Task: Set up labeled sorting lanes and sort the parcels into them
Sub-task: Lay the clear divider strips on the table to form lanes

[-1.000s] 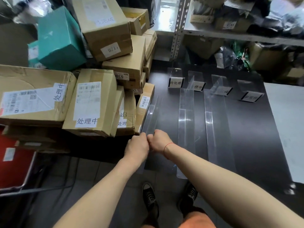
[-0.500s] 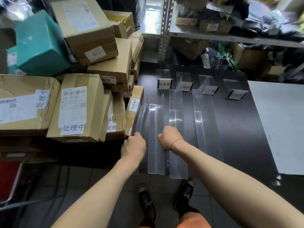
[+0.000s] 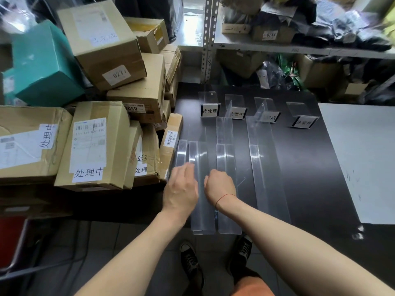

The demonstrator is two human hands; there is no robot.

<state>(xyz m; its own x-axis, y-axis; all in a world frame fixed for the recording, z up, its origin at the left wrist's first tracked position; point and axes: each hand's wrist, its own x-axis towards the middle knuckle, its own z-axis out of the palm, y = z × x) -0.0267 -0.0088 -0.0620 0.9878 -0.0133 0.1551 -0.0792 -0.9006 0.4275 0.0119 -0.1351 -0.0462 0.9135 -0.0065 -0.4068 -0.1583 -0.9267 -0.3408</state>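
Note:
Several clear acrylic divider strips lie lengthwise on the black table [image 3: 299,167]. My right hand [image 3: 220,186] has its fingers curled down on the near part of one clear divider [image 3: 201,159]. My left hand [image 3: 181,189] lies flat with straight fingers touching the leftmost strip [image 3: 181,152]. Two more dividers [image 3: 225,157] [image 3: 259,159] lie to the right. Behind them stand four label stands [image 3: 210,111] [image 3: 237,113] [image 3: 270,118] [image 3: 303,122]. Cardboard parcels [image 3: 89,146] are piled at the left, right against the strips.
A teal box [image 3: 42,65] leans on the parcel pile. A white sheet [image 3: 363,163] covers the table's right part. A metal shelf [image 3: 277,48] with boxes and dark bags stands behind. A red object [image 3: 10,238] sits low at the left.
My hands, pressed together a second ago, have moved apart. The left hand's fingers have straightened. A divider now lies between the hands.

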